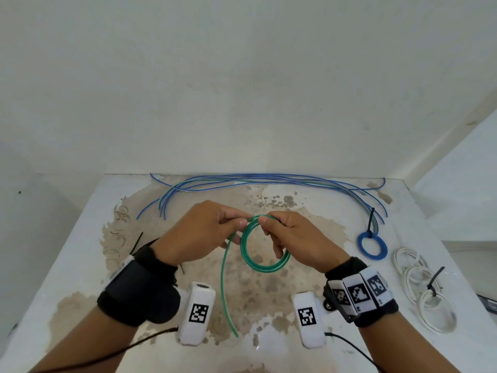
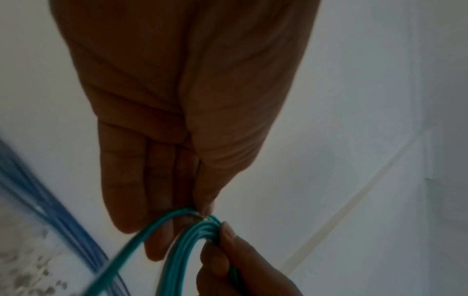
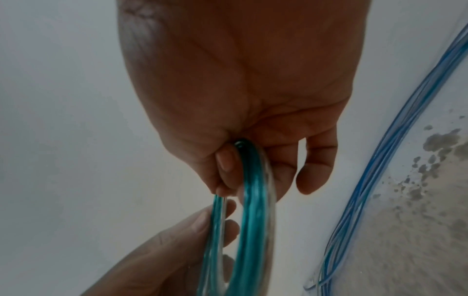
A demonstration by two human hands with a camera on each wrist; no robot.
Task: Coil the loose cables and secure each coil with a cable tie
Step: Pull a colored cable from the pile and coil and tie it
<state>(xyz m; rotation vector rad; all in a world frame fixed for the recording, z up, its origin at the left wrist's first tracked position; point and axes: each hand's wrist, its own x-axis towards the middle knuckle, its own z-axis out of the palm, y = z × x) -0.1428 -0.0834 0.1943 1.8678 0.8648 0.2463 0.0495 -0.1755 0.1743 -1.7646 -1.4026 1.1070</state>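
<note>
Glossy translucent green cable

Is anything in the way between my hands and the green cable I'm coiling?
Nothing visible: the right hand already grips the green coil, and the left hand pinches its loose strand at the top.

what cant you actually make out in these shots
- Head view: how many turns the green coil has; its strands merge, and the right hand covers part of it.
- Head view: the thin black pieces beyond the left wrist; too small, partly behind the strap.
- Head view: a dark object cut off by the right edge.
- Left wrist view: the left hand is dark and its grip on the green strand blurred.
</note>
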